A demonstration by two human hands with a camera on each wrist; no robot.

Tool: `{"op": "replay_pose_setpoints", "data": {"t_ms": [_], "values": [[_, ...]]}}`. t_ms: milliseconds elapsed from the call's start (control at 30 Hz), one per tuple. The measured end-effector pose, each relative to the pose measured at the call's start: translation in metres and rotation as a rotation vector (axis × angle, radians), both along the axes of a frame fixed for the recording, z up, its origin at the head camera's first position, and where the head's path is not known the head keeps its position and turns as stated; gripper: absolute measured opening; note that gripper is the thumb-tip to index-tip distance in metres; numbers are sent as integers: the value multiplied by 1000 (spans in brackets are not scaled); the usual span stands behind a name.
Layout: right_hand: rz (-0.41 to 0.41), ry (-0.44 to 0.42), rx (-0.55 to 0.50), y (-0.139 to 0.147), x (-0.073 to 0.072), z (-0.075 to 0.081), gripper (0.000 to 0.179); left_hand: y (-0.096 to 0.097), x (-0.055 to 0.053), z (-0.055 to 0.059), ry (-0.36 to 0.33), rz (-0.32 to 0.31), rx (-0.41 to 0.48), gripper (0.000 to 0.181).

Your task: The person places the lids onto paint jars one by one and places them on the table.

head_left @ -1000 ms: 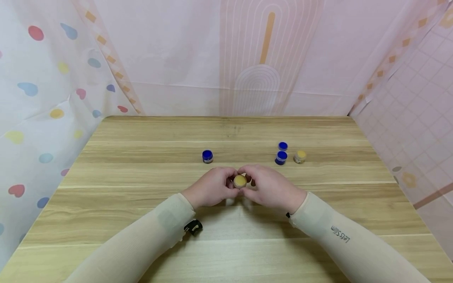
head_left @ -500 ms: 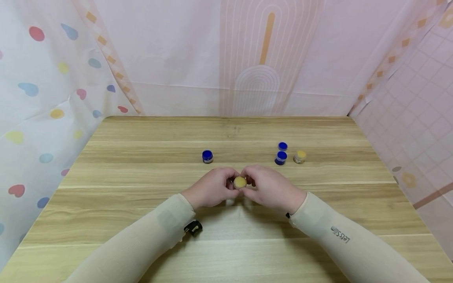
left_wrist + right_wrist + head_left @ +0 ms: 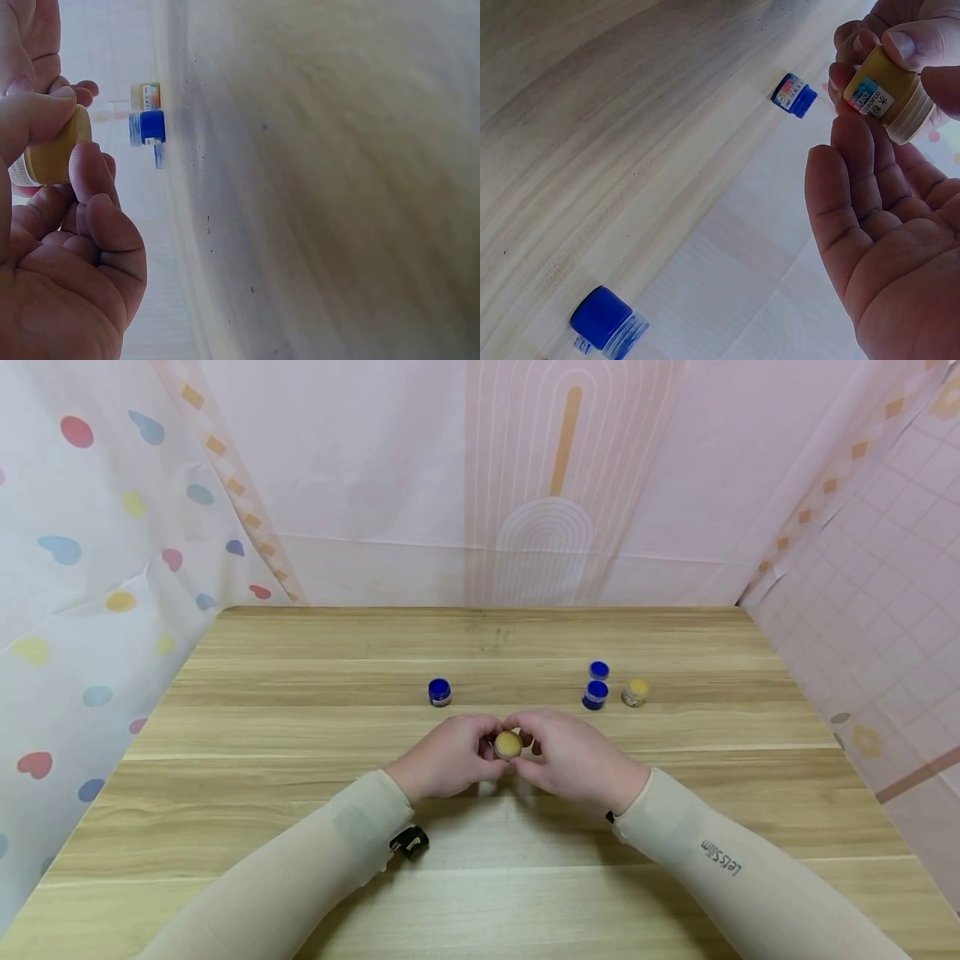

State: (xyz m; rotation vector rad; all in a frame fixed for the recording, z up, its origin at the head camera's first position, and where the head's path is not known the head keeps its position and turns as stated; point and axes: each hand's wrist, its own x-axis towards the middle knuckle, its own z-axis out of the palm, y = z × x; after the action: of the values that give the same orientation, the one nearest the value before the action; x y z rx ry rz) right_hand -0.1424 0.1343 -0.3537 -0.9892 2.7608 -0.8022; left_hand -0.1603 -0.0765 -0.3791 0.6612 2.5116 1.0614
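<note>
In the head view, my left hand (image 3: pixel 452 756) and right hand (image 3: pixel 577 758) meet around a small yellow paint jar (image 3: pixel 508 744) above the table. The left thumb and fingers pinch its yellow body (image 3: pixel 56 159). On that body the right wrist view shows a printed label (image 3: pixel 871 97). My right thumb and forefinger are at the ribbed clear lid (image 3: pixel 911 114), pinching it from both sides. The lid is on the jar, which stands roughly upright. My other right fingers extend below it.
Left of centre is a lidless blue paint jar (image 3: pixel 440 692) with its threaded neck bare. Farther right stand a lidded blue jar (image 3: pixel 596 695) and a yellow jar (image 3: pixel 635 693). A loose blue-stained lid (image 3: pixel 599 670) lies just behind. Patterned cloth (image 3: pixel 375 485) borders the wooden table (image 3: pixel 315 685).
My right fingertips slid slightly right along the lid half a second ago and are now back to the left. The left hand and the other jars stay put.
</note>
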Motion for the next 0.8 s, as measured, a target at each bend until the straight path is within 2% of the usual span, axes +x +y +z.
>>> {"op": "replay_pose_setpoints", "data": {"t_ms": [233, 400, 533, 667, 800], "values": [[4, 6, -14, 0, 0, -1, 31, 0, 0, 0, 0, 2, -2, 22], [-45, -11, 12, 0, 0, 1, 22, 1, 0, 0, -13, 0, 4, 26], [-68, -29, 27, 0, -1, 0, 28, 0, 0, 0, -12, -6, 4, 25], [-40, -28, 18, 0, -1, 0, 36, 0, 0, 0, -2, -5, -3, 21], [-11, -9, 3, 0, 0, 1, 36, 0, -1, 0, 1, -6, -5, 19]]}}
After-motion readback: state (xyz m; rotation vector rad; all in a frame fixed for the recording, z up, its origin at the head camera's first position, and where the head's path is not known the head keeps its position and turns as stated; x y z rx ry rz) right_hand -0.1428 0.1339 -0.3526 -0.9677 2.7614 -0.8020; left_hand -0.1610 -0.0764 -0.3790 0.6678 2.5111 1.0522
